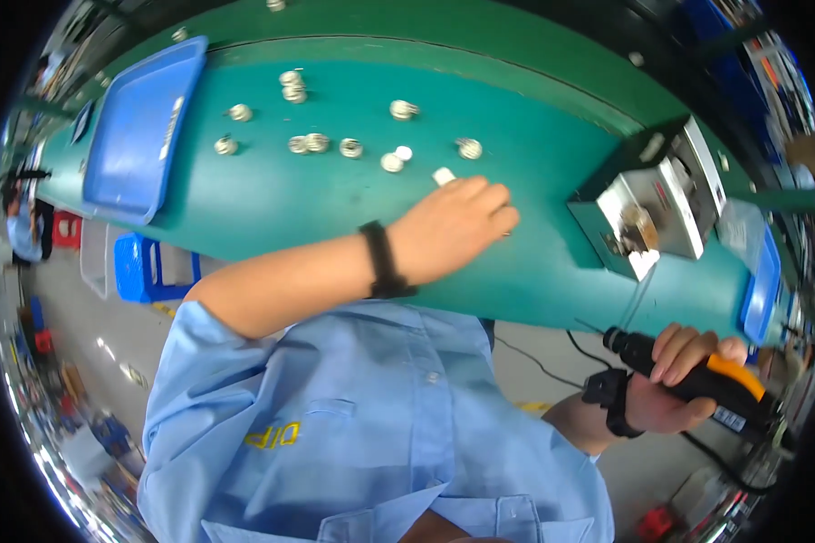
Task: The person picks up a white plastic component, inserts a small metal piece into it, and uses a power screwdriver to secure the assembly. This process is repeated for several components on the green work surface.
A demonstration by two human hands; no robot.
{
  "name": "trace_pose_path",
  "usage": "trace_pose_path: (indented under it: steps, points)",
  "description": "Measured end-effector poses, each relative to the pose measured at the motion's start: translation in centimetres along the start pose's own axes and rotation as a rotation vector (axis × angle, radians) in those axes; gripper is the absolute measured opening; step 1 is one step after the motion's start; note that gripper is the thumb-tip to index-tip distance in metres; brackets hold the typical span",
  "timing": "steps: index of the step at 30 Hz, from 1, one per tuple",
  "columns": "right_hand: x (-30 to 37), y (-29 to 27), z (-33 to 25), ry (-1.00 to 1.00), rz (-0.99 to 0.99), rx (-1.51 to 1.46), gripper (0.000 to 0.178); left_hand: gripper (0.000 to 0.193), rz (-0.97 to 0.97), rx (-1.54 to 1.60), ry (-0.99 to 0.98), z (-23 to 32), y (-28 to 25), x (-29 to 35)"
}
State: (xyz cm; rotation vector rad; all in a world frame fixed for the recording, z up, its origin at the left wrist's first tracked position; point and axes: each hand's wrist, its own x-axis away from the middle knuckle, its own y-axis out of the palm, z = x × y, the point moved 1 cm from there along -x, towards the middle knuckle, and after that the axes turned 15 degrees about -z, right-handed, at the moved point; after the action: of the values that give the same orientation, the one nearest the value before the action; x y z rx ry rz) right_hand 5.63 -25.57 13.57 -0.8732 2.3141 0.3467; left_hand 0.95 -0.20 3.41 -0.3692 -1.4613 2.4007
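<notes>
My right hand point(688, 366) is wrapped round a black and orange electric screwdriver point(638, 349), held off the table's near right edge with its thin bit pointing to the upper left. Over the middle of the green table, my left hand point(453, 226) is closed with its fingers curled down. A tiny bit of something shows at its fingertips, too small to name. Just beyond its knuckles lies a small white piece point(443, 176). Several small round whitish metal parts point(391, 163) are scattered farther back; one round part point(469, 148) lies nearest that hand.
A blue tray point(177, 118) lies at the far left. At the right stands an open black and white box point(598, 226) with brownish contents. Another blue tray point(759, 294) and a clear plastic bag point(743, 226) are beyond it. A blue bin point(140, 271) stands below the table's left edge.
</notes>
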Motion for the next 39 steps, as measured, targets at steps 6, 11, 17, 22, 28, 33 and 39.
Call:
trace_pose_path:
  steps: [6, 11, 17, 22, 28, 33, 39]
  points:
    - [-3.1, -0.8, -0.5, 0.17, 0.096, 0.08, 0.053, 0.025, -0.098, 0.328, 0.053, -0.7, 2.0, 1.0]
    - [-5.3, -2.9, -0.7, 0.043, 0.157, 0.011, 0.036, 0.035, -0.155, 0.451, -0.062, 0.0, 0.3, 0.5]
    - [-6.3, -4.1, 1.7, -0.023, 0.155, 0.171, 0.029, 0.029, -0.166, 0.528, -0.204, 1.7, -1.2, -0.4]
    - [-6.5, -4.3, 3.5, 0.022, 0.138, 0.153, 0.03, 0.023, -0.076, 0.447, -0.232, 0.6, 0.6, -0.5]
    - [-8.8, -5.9, 3.3, 0.063, -0.362, -0.113, 0.031, 0.015, -0.125, 0.593, -0.195, 0.3, 0.8, -0.2]
    - [-9.7, -7.3, 4.2, 0.183, -0.113, -0.101, 0.037, 0.014, -0.01, 0.608, -0.113, -0.2, 1.2, 0.1]
    - [-7.6, -4.4, 4.0, 0.19, 0.003, -0.219, 0.04, 0.013, 0.045, 0.657, -0.039, -1.3, 2.0, 0.0]
